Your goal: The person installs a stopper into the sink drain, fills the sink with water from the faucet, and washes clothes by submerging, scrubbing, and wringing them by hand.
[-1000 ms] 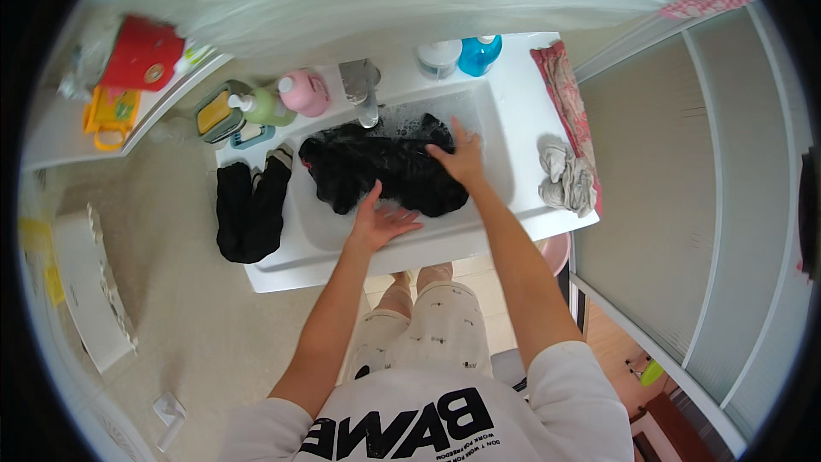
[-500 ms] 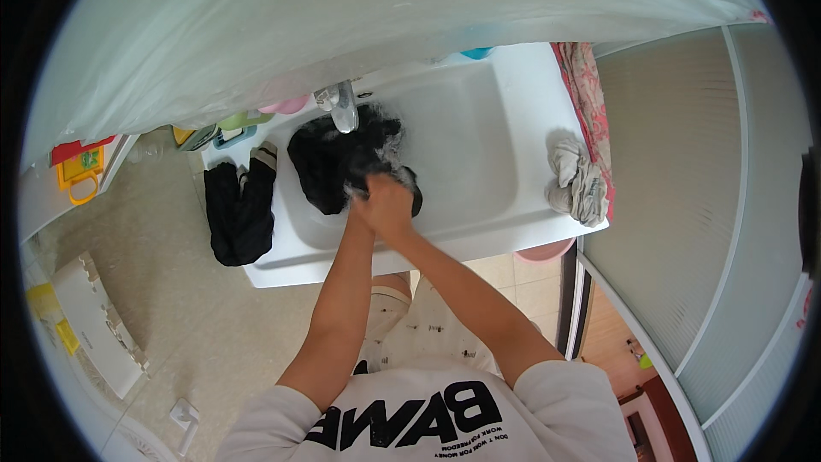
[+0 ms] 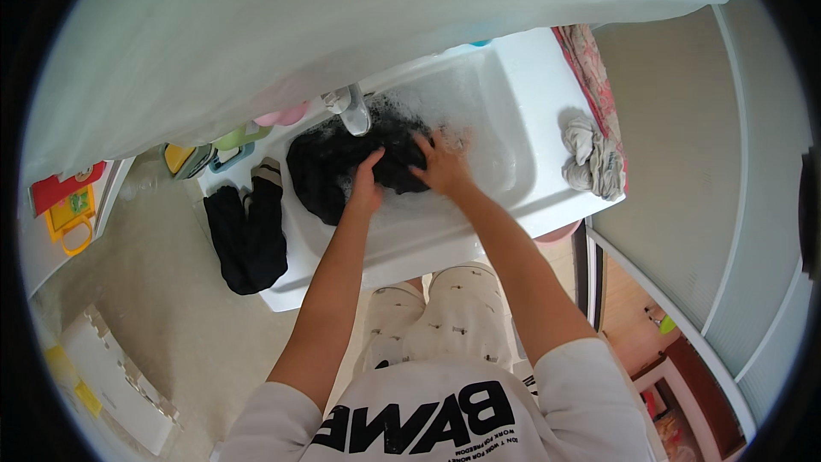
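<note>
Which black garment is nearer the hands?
The black garment in the sink, below the faucet; the other black garment lies on the sink's left edge.

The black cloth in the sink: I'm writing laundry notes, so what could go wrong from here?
Sudsy water might splash over the rim of the sink, with both hands at the wet black cloth. The faucet sits close, so knuckles might knock it. The other black garment lies across the sink's left edge and could slip off.
</note>
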Demonstrator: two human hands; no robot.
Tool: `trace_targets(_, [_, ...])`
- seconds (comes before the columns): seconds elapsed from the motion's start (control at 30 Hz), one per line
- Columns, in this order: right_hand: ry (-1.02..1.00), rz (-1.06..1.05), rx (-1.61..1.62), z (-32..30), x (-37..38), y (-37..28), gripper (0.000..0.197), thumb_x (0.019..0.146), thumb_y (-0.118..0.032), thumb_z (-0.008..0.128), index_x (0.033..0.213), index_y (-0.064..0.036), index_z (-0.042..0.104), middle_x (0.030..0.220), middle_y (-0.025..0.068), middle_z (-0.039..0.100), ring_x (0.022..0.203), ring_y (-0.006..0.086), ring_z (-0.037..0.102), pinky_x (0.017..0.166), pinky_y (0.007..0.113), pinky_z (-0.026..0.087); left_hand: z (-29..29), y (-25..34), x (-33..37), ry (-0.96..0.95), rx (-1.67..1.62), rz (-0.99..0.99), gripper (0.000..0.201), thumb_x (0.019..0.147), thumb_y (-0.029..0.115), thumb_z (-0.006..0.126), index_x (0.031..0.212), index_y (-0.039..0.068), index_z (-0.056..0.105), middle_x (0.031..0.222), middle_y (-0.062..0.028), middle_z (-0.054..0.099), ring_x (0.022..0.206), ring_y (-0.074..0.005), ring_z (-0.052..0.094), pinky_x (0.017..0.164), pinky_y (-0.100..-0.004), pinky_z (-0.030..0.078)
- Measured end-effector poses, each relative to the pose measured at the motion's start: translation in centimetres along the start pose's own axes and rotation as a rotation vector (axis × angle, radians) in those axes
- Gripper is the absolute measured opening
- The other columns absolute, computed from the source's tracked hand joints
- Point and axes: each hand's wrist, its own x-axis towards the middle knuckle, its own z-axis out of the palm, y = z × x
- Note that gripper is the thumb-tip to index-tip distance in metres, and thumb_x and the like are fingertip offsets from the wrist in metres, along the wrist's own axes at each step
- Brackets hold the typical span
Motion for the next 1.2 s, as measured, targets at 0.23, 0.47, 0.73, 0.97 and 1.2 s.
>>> trace_targets(0.23, [0.276,0.458,0.146,0.8,2.1,-4.0,0.065,0.083,-0.035,0.064,0.144,-0.0262,0.042,0.156,0.0061,0.028,0.136,0.0352,0.032,0.111,0.055,0.027,-3.7,1.9,-4.2,-0.184,-0.034,-0.155,0.049,0.088,0.037,0.069,0.127,0.011,0.056,0.130,-0.0072,0.055,0.121,-0.0278,0.050,0.104,-0.0572,0.035])
trace_targets(0.47, [0.610,0.642,1.154,2.8,0.1,-11.7,0.066,0.076,-0.009,0.061,0.139,-0.0019,0.044,0.141,0.0243,0.045,0.127,0.0399,0.046,0.109,0.042,0.036,0.4,3.6,-7.7,-0.375,-0.279,-0.254,0.063,0.085,0.050,0.070,0.131,0.011,0.051,0.133,-0.0151,0.050,0.124,-0.0296,0.048,0.104,-0.0623,0.034])
trace_targets(0.73, [0.611,0.264,0.876,-5.2,-6.7,-21.8,0.028,0.081,-0.018,0.071,0.100,0.0006,0.062,0.092,0.0231,0.063,0.083,0.0421,0.062,0.068,0.046,0.049,-3.3,4.5,-3.9,-0.586,-0.309,-0.371,0.052,0.090,0.042,0.057,0.122,0.001,0.052,0.119,-0.0176,0.057,0.110,-0.0313,0.056,0.100,-0.0456,0.046])
trace_targets(0.97, [0.706,0.581,0.487,-0.7,-2.2,-13.2,0.034,0.082,-0.038,0.068,0.079,-0.0046,0.069,0.078,0.0197,0.066,0.072,0.0397,0.064,0.068,0.049,0.051,-1.5,1.8,-2.5,-0.162,-0.005,-0.109,0.023,0.093,0.020,0.049,0.102,0.005,0.063,0.096,-0.0067,0.066,0.091,-0.0195,0.064,0.086,-0.0338,0.052])
trace_targets(1.2, [0.499,0.668,0.416,-1.0,-4.3,-10.0,0.078,0.073,-0.057,0.073,0.139,-0.0261,0.047,0.154,0.0125,0.026,0.137,0.0504,0.024,0.098,0.077,0.021,-0.8,3.7,-6.2,-0.439,-0.201,-0.377,0.045,0.093,0.040,0.055,0.126,0.010,0.058,0.129,-0.0088,0.059,0.118,-0.0298,0.055,0.100,-0.0504,0.043])
